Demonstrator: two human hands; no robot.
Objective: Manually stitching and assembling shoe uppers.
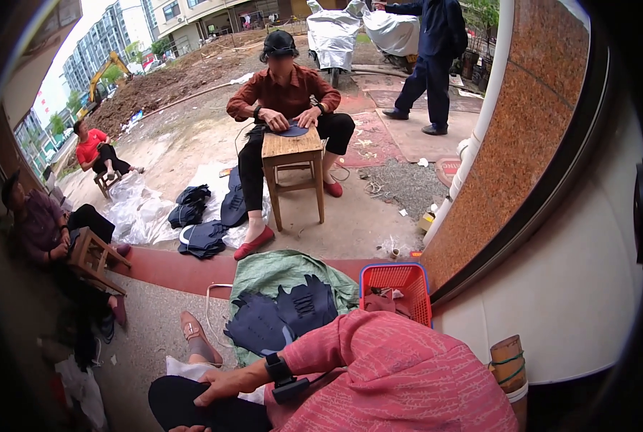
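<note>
My right hand [224,385], in a pink patterned sleeve with a black band at the wrist, comes in from the right. Its fingers are closed on a dark navy fabric piece [170,403] with a rounded end, held low over my lap. Of my left hand [189,428], only a sliver of fingers shows at the lower edge, beside the fabric piece; its grip is hidden. Beyond my right forearm, several navy cut fabric pieces [303,306] with fringed edges lie on a green woven sack [285,266].
A red plastic basket [397,270] with a blue rim holds brownish cloth. Ahead, a person [285,97] presses a dark piece on a wooden stool [292,147]. Fabric bundles [202,237] lie on plastic sheeting. Two people sit at left; another stands behind. A bamboo piece [507,360] stands at right.
</note>
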